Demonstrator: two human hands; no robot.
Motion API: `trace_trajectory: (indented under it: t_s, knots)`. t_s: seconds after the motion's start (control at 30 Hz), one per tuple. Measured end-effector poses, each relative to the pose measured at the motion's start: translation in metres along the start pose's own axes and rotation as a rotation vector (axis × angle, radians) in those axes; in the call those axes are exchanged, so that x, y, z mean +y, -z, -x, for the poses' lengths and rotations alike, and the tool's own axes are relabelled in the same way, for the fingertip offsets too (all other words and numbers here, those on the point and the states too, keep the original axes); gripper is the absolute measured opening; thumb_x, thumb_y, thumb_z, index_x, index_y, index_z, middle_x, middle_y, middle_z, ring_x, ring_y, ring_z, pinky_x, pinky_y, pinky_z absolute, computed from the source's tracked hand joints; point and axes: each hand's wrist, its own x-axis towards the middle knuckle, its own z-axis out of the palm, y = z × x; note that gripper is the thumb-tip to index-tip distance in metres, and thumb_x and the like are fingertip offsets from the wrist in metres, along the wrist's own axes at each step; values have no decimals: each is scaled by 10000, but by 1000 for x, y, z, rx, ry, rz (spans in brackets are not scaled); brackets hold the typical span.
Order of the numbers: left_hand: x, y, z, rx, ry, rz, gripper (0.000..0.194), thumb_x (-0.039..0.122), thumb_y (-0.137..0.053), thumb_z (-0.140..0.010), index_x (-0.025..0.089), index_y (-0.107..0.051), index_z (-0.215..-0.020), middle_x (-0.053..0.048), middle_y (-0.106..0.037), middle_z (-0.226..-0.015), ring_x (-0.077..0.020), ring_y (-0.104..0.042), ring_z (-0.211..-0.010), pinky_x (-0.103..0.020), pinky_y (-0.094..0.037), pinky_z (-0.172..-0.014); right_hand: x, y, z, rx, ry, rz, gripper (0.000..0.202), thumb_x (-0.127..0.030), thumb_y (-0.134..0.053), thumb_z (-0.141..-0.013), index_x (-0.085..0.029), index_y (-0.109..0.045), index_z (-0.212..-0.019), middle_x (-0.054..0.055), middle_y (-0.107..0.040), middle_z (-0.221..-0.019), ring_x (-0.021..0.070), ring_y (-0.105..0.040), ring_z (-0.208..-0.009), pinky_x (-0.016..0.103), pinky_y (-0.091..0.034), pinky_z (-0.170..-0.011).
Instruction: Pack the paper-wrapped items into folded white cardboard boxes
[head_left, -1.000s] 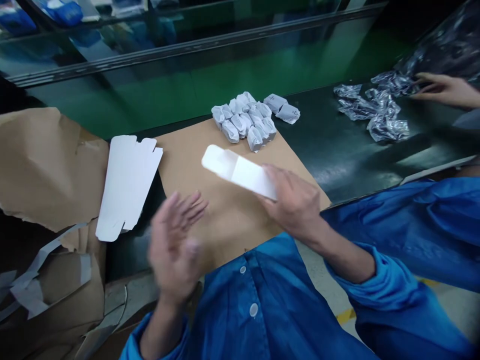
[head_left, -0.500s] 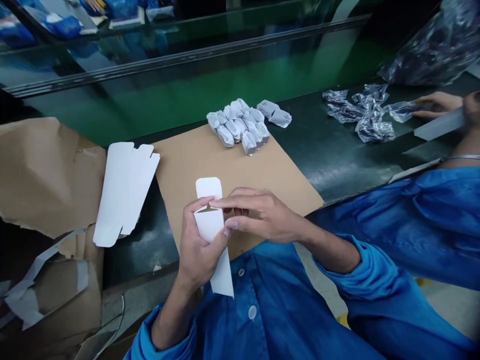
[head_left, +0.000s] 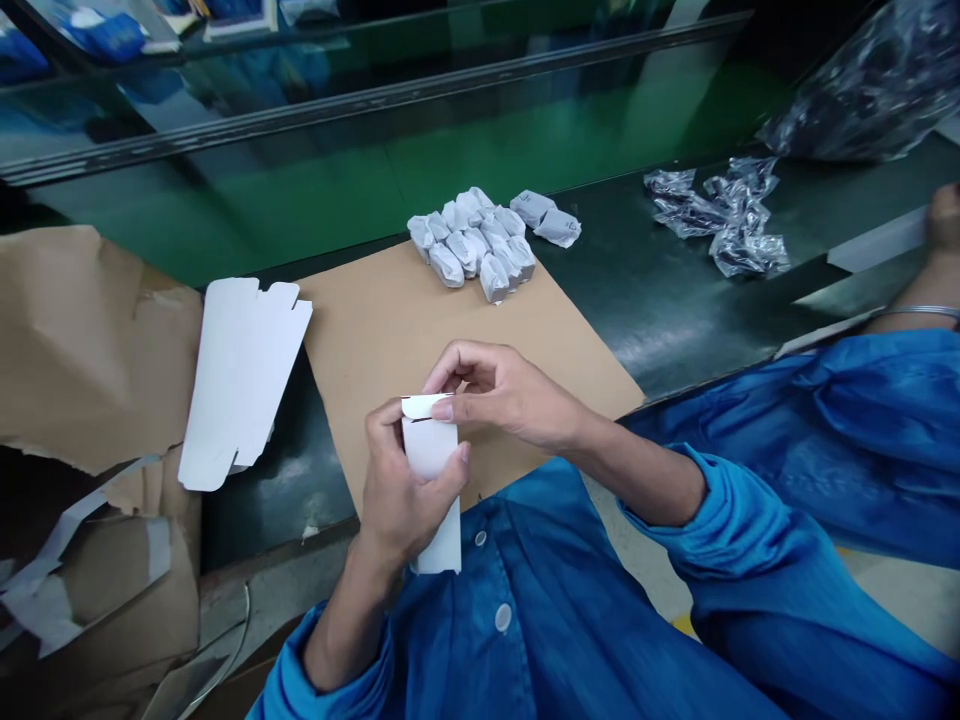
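Observation:
A narrow white carton (head_left: 433, 450) stands tilted in front of my chest, with my left hand (head_left: 401, 485) wrapped round its sides. My right hand (head_left: 506, 395) pinches the carton's top flap (head_left: 421, 406) between thumb and fingers. That flap is folded forward over the carton's upper end, and a thin dark gap shows beneath it. Under my hands lies a brown cardboard sheet (head_left: 375, 315). Flat white cartons (head_left: 240, 385) are stacked to the left of the sheet. Several small paper-wrapped parcels (head_left: 480, 245) sit together at the sheet's far edge.
Brown cardboard boxes (head_left: 90, 340) stand at the left edge. Clear plastic-wrapped items (head_left: 720, 215) lie on the dark bench (head_left: 630, 300) at the right, below a large plastic bag (head_left: 862, 90). A co-worker's arm (head_left: 926, 285) reaches in at far right. A green panel (head_left: 315, 190) runs behind.
The carton's upright top flap has been bent down over the opening by my right hand. The co-worker's hand has drawn back to the right, away from the plastic-wrapped items.

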Motion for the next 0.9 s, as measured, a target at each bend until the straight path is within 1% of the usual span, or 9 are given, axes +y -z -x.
trace_trajectory:
  t_s: [0.1, 0.2, 0.27, 0.37, 0.47, 0.7, 0.8, 0.83, 0.9]
  knots:
    - [1, -6, 3, 103, -17, 104, 729, 261, -764, -742, 259, -336, -1332, -49, -529, -1120, -188, -645, -945, -304, -550, -733, 2, -4, 3, 33, 20, 24, 242, -323, -789, -784, -159, -674, -920, 4, -665, -871, 106, -567, -772, 241, -466, -702]
    - [4, -4, 3, 39, 30, 122, 959, 283, -752, -779, 276, -126, -1505, -63, -565, -1120, -203, -652, -954, -335, -566, -762, 3, -4, 3, 19, 33, 49, 214, -321, -763, -809, -155, -686, -920, 11, -667, -856, 115, -580, -767, 250, -470, -692]
    - [6, 0, 3, -29, 44, 36, 895, 324, -741, -801, 262, -194, -1506, -95, -571, -1190, -234, -640, -1046, -375, -564, -842, 1, -3, 4, -20, 44, 85, 188, -317, -751, -820, -150, -702, -890, 19, -662, -857, 131, -599, -802, 265, -479, -715]
    - [4, 6, 2, -64, 15, -39, 630, 345, -710, -828, 233, -402, -1366, -114, -542, -1276, -256, -609, -1147, -401, -546, -915, -1, -1, 7, -56, 82, 183, 142, -271, -700, -863, -148, -726, -928, 39, -664, -954, 137, -614, -861, 284, -492, -776]
    - [1, 9, 0, -70, 18, -9, 508, 332, -690, -846, 223, -443, -1276, -91, -565, -1196, -225, -636, -1070, -370, -559, -859, 5, -3, 11, -29, 151, 276, 166, -224, -662, -886, -164, -721, -1029, 52, -666, -1059, 137, -623, -933, 294, -506, -835]
    - [0, 0, -1, -87, 51, 33, 383, 343, -681, -848, 229, -497, -1164, -70, -588, -1124, -219, -636, -1036, -373, -554, -861, 29, -13, 20, 89, 436, 550, 144, -255, -554, -948, -182, -678, -955, 61, -640, -1026, 156, -609, -1025, 337, -502, -947]
    - [-4, -2, -3, -23, 220, 104, 422, 400, -697, -835, 223, -521, -1175, -79, -611, -1128, -221, -639, -1020, -354, -551, -833, 20, 0, 11, 35, 367, 677, 210, -321, -544, -964, -198, -635, -1107, 62, -648, -1104, 155, -613, -1027, 305, -510, -903]
    - [-7, -1, -5, 7, 281, 148, 422, 419, -680, -848, 221, -530, -1189, -82, -621, -1124, -220, -642, -1007, -347, -548, -818, 16, 9, 5, 92, 299, 753, 260, -350, -540, -969, -207, -606, -1176, 64, -651, -1135, 156, -625, -999, 298, -513, -869]
    - [-18, 3, -13, 54, 393, 254, 391, 438, -637, -874, 223, -561, -1192, -72, -644, -1080, -204, -648, -941, -323, -539, -768, 8, 32, -15, 338, 110, 1018, 337, -384, -506, -985, -198, -553, -1262, 96, -663, -1152, 185, -645, -945, 319, -506, -824]
